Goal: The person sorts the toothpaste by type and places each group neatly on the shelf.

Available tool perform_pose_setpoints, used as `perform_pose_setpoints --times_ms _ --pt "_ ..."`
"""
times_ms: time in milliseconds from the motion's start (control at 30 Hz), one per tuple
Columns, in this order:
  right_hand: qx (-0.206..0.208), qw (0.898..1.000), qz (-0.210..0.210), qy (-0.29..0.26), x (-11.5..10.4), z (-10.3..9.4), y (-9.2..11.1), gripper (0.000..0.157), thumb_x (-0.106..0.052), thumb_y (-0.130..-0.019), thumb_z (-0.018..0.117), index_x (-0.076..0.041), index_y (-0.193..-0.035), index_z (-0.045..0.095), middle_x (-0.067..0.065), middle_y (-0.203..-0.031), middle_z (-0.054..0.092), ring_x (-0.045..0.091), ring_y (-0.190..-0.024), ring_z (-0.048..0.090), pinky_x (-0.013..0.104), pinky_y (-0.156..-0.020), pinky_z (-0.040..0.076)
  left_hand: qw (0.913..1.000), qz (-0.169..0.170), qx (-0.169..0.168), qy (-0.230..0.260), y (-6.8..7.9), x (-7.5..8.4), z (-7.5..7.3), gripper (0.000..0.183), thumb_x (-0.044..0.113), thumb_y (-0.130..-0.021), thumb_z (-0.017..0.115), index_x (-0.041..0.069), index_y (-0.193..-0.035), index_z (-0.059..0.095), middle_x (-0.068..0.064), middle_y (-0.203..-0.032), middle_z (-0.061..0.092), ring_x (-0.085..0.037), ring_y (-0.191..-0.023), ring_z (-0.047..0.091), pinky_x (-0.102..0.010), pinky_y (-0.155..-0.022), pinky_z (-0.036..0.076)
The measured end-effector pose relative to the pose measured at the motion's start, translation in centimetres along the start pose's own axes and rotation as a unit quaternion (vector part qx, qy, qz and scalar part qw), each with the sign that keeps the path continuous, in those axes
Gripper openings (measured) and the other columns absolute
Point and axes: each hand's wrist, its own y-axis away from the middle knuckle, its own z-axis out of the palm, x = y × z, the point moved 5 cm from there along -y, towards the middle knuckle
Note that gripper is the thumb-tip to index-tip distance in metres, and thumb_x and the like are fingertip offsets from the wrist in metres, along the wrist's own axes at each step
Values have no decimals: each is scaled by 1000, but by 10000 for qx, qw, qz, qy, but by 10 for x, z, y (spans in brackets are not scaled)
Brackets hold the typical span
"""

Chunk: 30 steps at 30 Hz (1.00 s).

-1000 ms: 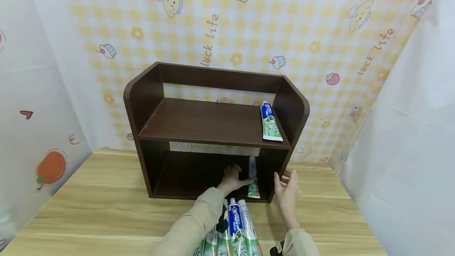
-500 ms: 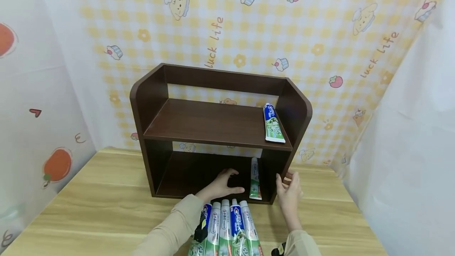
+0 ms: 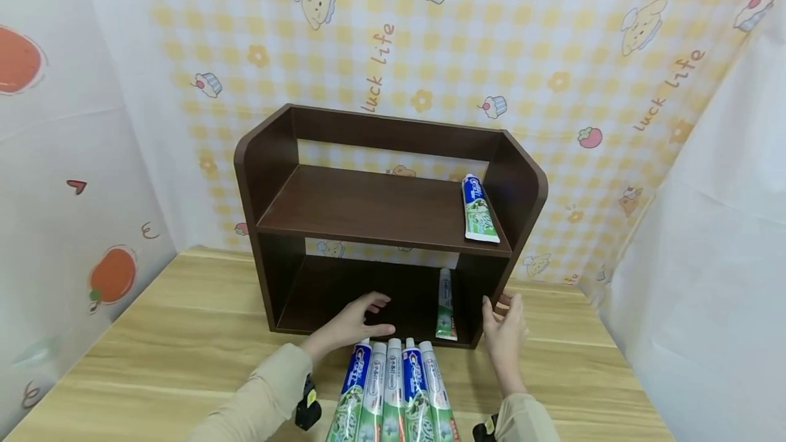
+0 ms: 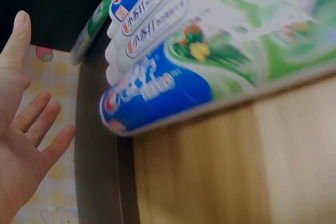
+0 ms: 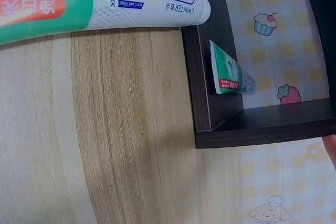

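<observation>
My left hand (image 3: 353, 322) hovers at the front of the lower level of a dark brown shelf (image 3: 362, 203), its fingers spread loosely and holding nothing. In the left wrist view, that hand (image 4: 26, 129) shows an open palm beside the tubes. A white-and-green toothpaste tube (image 3: 445, 305) lies on the lower level near the right wall. Above it, a blue-and-green toothpaste tube (image 3: 480, 210) lies at the right end of the upper level. My right hand (image 3: 505, 336) touches the outside of the shelf's right side panel; only a fingertip (image 5: 331, 148) shows in the right wrist view.
In front of the shelf, several toothpaste tubes (image 3: 394, 387) lie side by side, caps toward it, blue ones and white ones mixed. The wooden table (image 3: 184, 360) extends to both sides. A patterned cloth (image 3: 393, 53) hangs behind, with white sheets at the sides.
My left hand has let go of the tube on the lower level and drawn back to the left. The right hand stays at the side panel. The head view has shifted slightly.
</observation>
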Motion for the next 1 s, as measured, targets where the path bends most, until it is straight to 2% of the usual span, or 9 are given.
perform_pose_setpoints --times_ms 100,300,433,567,733,867,1000 --pt "97 9999 -115 75 0 -1 0 24 -5 -82 64 5 -100 51 20 -93 59 34 -73 65 -1 -56 40 10000 32 78 40 9 -2 -5 59 39 -83 64 6 -129 44 -16 -126 51 -31 -113 50 -49 -92 45" --pt "92 9998 -84 148 1 -2 -1 25 -5 -82 64 5 -100 50 21 -94 58 36 -73 65 0 -55 38 9998 -22 175 -13 24 -7 -10 59 37 -82 65 4 -127 45 -14 -124 52 -30 -111 51 -48 -89 46" --pt "50 9998 -39 199 -1 -2 0 25 -6 -82 63 4 -101 50 21 -95 58 36 -74 65 5 -55 43 9997 -64 238 -36 34 -9 -12 57 34 -82 66 5 -126 46 -13 -123 53 -28 -109 53 -44 -86 48" --pt "20 9997 -33 228 -2 -1 -1 26 -8 -83 63 4 -101 50 21 -95 59 36 -75 65 16 -55 50 9997 -115 216 40 44 -12 -13 56 34 -82 66 4 -126 46 -15 -123 53 -26 -107 53 -39 -83 50" --pt "73 9996 -39 276 -3 -1 0 25 -8 -82 64 3 -100 50 20 -94 58 35 -74 65 24 -55 52 9990 -314 -90 313 59 -18 -10 56 30 -81 68 0 -123 46 -19 -122 52 -29 -105 53 -40 -83 50" --pt "99 9996 -44 272 -4 -2 0 25 -8 -82 64 3 -101 50 20 -94 58 35 -73 65 16 -54 49 9982 -342 -266 415 71 -22 -6 53 26 -79 70 -1 -119 48 -20 -118 53 -31 -103 54 -42 -84 50" --pt "124 9997 -63 189 -5 -2 1 25 -7 -82 64 3 -101 51 20 -93 59 35 -73 65 3 -55 40 9977 -358 -254 508 81 -26 -2 54 21 -77 71 -4 -119 48 -22 -116 52 -31 -100 54 -40 -82 51"
